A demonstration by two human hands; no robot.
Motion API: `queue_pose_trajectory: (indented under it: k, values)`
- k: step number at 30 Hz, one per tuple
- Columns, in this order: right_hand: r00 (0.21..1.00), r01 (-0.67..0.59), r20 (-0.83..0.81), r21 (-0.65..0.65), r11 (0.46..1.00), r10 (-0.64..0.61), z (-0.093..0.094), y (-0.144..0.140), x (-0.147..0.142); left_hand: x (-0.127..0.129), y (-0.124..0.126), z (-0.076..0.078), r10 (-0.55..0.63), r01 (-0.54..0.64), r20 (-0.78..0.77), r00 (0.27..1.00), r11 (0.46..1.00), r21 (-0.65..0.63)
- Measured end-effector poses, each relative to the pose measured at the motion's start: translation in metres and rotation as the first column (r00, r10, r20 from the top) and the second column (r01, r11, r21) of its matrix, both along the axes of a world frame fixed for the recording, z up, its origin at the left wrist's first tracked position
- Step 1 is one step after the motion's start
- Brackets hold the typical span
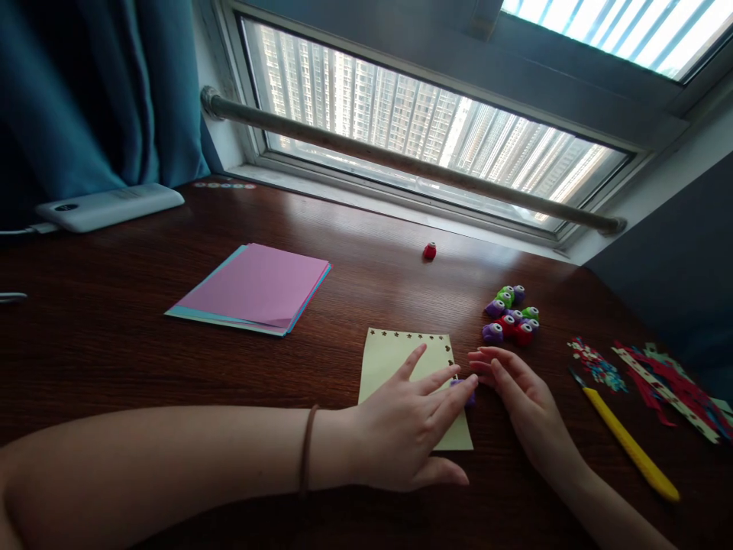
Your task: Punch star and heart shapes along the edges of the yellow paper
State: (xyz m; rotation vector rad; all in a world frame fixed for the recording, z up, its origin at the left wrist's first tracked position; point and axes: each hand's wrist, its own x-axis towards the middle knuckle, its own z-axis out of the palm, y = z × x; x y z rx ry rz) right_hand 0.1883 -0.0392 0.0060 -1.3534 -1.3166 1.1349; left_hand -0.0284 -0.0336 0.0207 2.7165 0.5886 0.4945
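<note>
Clearly, left hand (409, 424) lay flat, open on yellow sheet (389, 359); right hand (515, 389) pinched purple punch (465, 391) at sheet's 3 o'clock edge. Sheet could slip, misaligning holes.

The dark wooden worktop (143, 321) carries a yellow sheet (389, 359); left of it coloured papers (257, 286), right of it small punches (511, 315), a yellow knife (630, 443) and paper scraps (670, 386).
</note>
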Motion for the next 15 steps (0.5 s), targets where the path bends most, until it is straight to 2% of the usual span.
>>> queue_pose_trajectory:
  k: [3, 6, 11, 15]
  values:
    - [0.995, 0.020, 0.097, 0.109, 0.994, -0.031, 0.006, 0.011, -0.011, 0.001, 0.000, -0.002, 0.005, -0.005, 0.007, 1.000, 1.000, 0.011]
    - [0.965, 0.008, 0.249, 0.275, 0.961, -0.079, 0.014, 0.028, -0.024, 0.001, -0.001, -0.003, 0.017, -0.017, 0.022, 1.000, 1.000, 0.008]
    - [0.826, -0.069, 0.520, 0.477, 0.876, -0.218, 0.011, 0.052, -0.041, 0.001, -0.002, -0.005, 0.028, -0.028, 0.007, 1.000, 0.999, 0.038]
    - [0.729, -0.186, 0.648, 0.500, 0.846, -0.222, 0.001, 0.053, -0.045, 0.002, -0.001, -0.008, 0.036, -0.035, -0.019, 0.999, 0.998, 0.058]
